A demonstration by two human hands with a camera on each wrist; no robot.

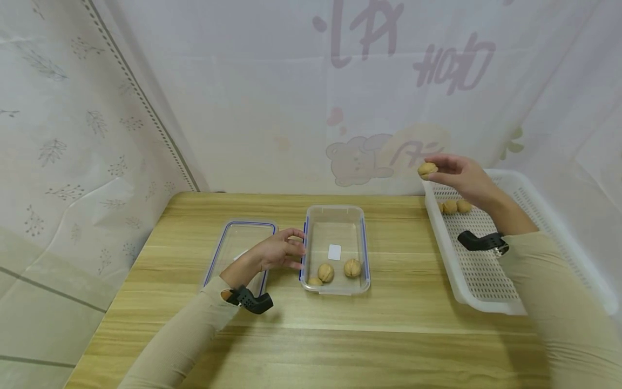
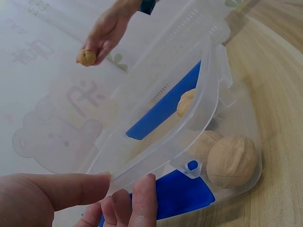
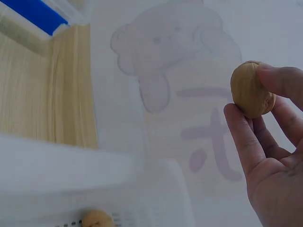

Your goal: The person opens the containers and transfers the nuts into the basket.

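My right hand (image 1: 464,177) pinches a walnut (image 1: 427,170) between thumb and fingers, raised above the far left corner of a white perforated basket (image 1: 447,259). The right wrist view shows the same walnut (image 3: 251,90) at the fingertips. My left hand (image 1: 278,250) is at the left side of a clear plastic box (image 1: 335,213). Its fingers (image 2: 144,198) are by the rim and a blue side latch (image 2: 182,194), holding nothing loose. Three walnuts lie in the box, at its near end, one walnut (image 1: 352,268) apart on the right.
A clear lid with a blue seal (image 1: 225,246) lies left of the box, partly under my left forearm. Several walnuts (image 1: 450,206) sit at the basket's far left. A white label (image 1: 334,252) shows in the box. Behind the wooden table (image 1: 311,346) hangs a printed curtain (image 1: 243,108).
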